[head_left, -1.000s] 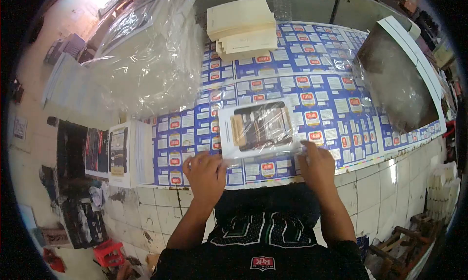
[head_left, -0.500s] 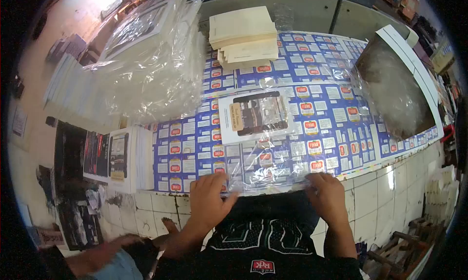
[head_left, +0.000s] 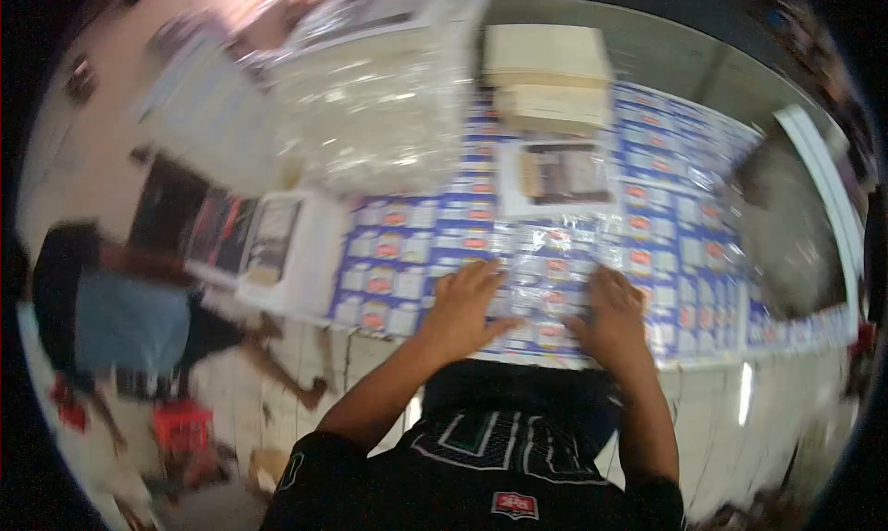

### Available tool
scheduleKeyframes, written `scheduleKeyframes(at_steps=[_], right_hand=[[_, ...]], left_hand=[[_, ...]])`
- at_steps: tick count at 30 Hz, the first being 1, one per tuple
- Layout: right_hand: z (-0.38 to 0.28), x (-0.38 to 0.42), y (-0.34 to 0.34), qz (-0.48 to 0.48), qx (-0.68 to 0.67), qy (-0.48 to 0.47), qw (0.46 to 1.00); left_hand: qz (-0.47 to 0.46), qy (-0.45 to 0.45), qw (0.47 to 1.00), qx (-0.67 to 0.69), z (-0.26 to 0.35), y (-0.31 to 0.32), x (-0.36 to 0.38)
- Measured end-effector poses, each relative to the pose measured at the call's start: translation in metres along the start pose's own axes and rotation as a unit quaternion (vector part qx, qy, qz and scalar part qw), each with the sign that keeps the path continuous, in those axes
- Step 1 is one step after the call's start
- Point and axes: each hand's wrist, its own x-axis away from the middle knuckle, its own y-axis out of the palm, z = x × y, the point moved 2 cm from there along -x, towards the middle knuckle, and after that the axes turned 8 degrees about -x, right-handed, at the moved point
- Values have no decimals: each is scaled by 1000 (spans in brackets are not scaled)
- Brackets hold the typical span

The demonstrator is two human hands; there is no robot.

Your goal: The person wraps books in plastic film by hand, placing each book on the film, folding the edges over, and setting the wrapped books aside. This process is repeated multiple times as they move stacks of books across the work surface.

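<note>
A white book with a dark framed picture (head_left: pixel 562 175) on its cover lies on the printed blue sheet covering the table. Clear plastic film (head_left: pixel 546 290) stretches from the book towards my body, shiny and slightly wrinkled. On the film's left side rests my left hand (head_left: pixel 462 311), fingers stretched out and thumb pointing inward. My right hand (head_left: pixel 615 316) lies at its right side with fingers extended forward and thumb apart. Both hands press down near the table's front edge, palms downward. Motion blur hides the fingertips' exact contact with the film.
Cream paper stacks (head_left: pixel 546 73) stand behind the book. At the back left is a tall plastic-wrapped pile (head_left: pixel 375 105). More books (head_left: pixel 277 244) sit at the left edge. An open box with clear plastic (head_left: pixel 786 226) stands right. Another person (head_left: pixel 129 309) is at the left.
Both hands have moved forward from the table's front edge onto the film and closer together. The camera view has turned left, and more of the other person shows.
</note>
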Motion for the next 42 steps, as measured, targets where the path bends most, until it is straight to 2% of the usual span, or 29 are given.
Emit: scheduleKeyframes(at_steps=[2, 4, 6, 7, 8, 10, 12, 13, 14, 15, 16, 17, 18, 19, 20, 21, 22, 24, 26, 27, 28, 29, 30, 31, 34, 36, 39, 40, 42], right_hand=[[5, 34, -5, 24, -29, 15, 999], [12, 59, -21, 124, -7, 18, 992], [6, 64, -25, 151, -77, -6, 986], [5, 67, -29, 190, -136, -26, 972], [-6, 64, -32, 175, -146, -51, 972], [-29, 57, -31, 118, -192, -85, 971], [-51, 55, -24, 16, -294, -112, 949], [-60, 55, -20, -46, -356, -114, 926], [-69, 58, -14, -104, -417, -114, 896], [-77, 64, -6, -103, -543, -111, 826], [-83, 70, 2, -100, -657, -111, 739], [-86, 80, 11, -49, -683, -123, 718], [-76, 76, -13, -86, -418, -329, 842], [-59, 98, 5, 3, -457, -217, 863], [-44, 123, 28, 96, -482, -105, 865], [-30, 137, 32, 199, -617, 15, 762], [-16, 148, 32, 295, -718, 128, 617], [2, 152, -5, 374, -694, 71, 612], [41, 180, -9, 396, -662, 143, 620], [67, 196, 4, 368, -679, 230, 592], [70, 193, 2, 341, -694, 273, 572], [76, 198, 13, 335, -699, 295, 560], [83, 201, 23, 329, -703, 313, 548], [82, 200, 21, 334, -700, 312, 548], [66, 205, 15, 359, -693, 292, 553], [52, 207, -1, 340, -668, 269, 605], [19, 197, -3, 238, -713, 227, 619], [6, 188, 0, 211, -720, 227, 621], [-8, 176, 5, 170, -763, 220, 583]], left_hand=[[55, -47, 995, -75, -25, -32, 42], [215, -187, 949, -135, -80, -70, 82], [209, -348, 850, -335, -118, -115, 100], [172, -369, 853, -326, -138, -118, 113], [136, -387, 856, -314, -148, -120, 117], [144, -347, 885, -275, -137, -119, 121], [148, -295, 915, -230, -93, -116, 119], [212, -224, 939, -154, -66, -109, 121], [221, -171, 948, -151, -39, -96, 120], [231, -122, 954, -146, -12, -80, 119], [177, -142, 971, -79, 13, -59, 117], [94, 19, 995, 11, 24, -36, 110], [67, 136, 981, 124, 45, -21, 99], [120, 206, 970, 39, 72, -16, 93], [72, 270, 960, 20, 88, -19, 75], [52, 310, 948, 58, 102, -26, 59], [34, 349, 932, 95, 110, -29, 46], [70, 324, 938, 102, 98, -21, 33], [103, 304, 942, 102, 85, -13, 10], [97, 231, 967, 52, 79, -9, -5], [90, 153, 984, 3, 72, -4, -15], [87, 158, 984, 7, 64, 4, -19], [29, 150, 988, 0, 53, 14, -25], [-28, 142, 989, -8, 49, 16, -33], [-32, 137, 990, 25, 47, 10, -38], [-27, 134, 989, 61, 42, 8, -40], [-80, 107, 985, 107, 41, 6, -38], [-52, 131, 987, 82, 45, 2, -36], [-21, 155, 986, 58, 46, 2, -36]])
